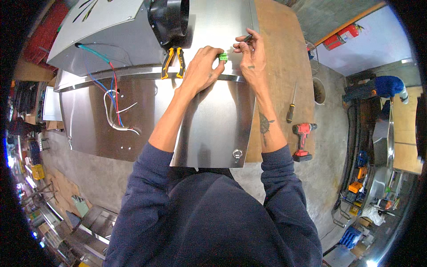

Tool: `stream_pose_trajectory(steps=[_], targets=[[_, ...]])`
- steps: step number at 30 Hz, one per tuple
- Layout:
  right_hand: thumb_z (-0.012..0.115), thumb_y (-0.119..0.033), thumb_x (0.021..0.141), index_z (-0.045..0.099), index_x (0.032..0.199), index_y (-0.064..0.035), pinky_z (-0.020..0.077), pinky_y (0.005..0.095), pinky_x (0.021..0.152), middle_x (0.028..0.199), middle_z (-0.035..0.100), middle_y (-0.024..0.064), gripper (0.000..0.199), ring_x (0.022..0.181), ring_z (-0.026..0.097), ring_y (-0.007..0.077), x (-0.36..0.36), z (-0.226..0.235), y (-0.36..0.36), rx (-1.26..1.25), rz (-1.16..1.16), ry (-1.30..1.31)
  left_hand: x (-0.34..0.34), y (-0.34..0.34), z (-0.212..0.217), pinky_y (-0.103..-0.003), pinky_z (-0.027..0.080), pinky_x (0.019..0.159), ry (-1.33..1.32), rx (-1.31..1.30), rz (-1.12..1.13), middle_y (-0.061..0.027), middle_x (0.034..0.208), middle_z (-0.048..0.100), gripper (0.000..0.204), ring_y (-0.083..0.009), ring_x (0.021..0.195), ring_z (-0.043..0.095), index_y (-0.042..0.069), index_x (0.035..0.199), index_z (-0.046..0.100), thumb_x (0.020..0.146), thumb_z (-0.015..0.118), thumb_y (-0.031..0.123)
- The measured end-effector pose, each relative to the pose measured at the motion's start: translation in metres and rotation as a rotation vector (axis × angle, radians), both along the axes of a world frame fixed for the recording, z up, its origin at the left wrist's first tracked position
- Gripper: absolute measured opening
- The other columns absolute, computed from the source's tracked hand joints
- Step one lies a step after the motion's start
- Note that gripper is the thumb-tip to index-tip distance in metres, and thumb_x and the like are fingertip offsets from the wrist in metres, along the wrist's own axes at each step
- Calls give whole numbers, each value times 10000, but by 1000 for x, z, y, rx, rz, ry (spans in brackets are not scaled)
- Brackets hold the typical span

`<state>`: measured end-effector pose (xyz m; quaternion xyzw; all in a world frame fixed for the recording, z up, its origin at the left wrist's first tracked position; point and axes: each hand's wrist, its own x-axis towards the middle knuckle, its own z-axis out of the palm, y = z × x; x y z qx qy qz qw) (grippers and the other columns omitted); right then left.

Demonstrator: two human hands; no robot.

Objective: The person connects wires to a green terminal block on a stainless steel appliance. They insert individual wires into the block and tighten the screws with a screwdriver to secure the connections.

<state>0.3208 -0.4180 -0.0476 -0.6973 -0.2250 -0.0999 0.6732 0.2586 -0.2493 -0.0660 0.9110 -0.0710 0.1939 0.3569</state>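
Observation:
A small green terminal connector [223, 57] is pinched between the thumb and fingers of my left hand [202, 69], above the shiny sheet-metal panel [209, 120]. Just to its right, my right hand [252, 58] is raised with a small dark, slim tool [247, 39] between thumb and fingers; it looks like a small screwdriver, though the fingers cover part of it. The connector and this tool are apart. Left of my left hand, pliers with yellow-and-black handles [180, 62] rest at the panel's raised edge.
A grey metal housing [106, 35] with a black round duct collar [178, 18] stands at the far left, trailing red, blue and white wires [116, 104]. On the wooden tabletop [278, 58] lie a screwdriver [291, 113] and a red cordless drill [303, 140]. Another person [387, 86] bends at far right.

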Motion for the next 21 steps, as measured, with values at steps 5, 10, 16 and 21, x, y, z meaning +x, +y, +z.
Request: stream_pose_trajectory(steps=[5,10,16,21], targets=[[612,-109,1073,530,1391,-25,608,329,864,1094,732,144,339,973,730,192,7,-16,4,-16,69,-11,3,7,4,-415,542,869,47,16,-3,-137,1125,703,367,-298,976,682,41,1200,717,935,737,294],[651,-90,1047,549,1364,-40,619,329,831,1033,749,130,337,942,756,191,7,-16,4,1,98,25,3,8,7,-385,539,826,106,-87,-21,-104,1077,672,396,-239,904,657,43,1211,696,923,757,309],[667,-82,1034,566,1331,-44,621,325,814,1003,751,127,316,929,768,197,6,-15,3,-9,93,30,5,8,5,-382,545,812,85,-93,-3,-97,1064,669,395,-222,864,642,42,1201,691,903,767,290],[665,-73,1029,579,1317,-54,617,326,798,987,754,117,301,913,765,189,5,-14,3,-61,92,-14,3,6,10,-410,556,831,112,-97,10,-125,1059,682,368,-264,920,681,37,1151,701,887,756,287]])
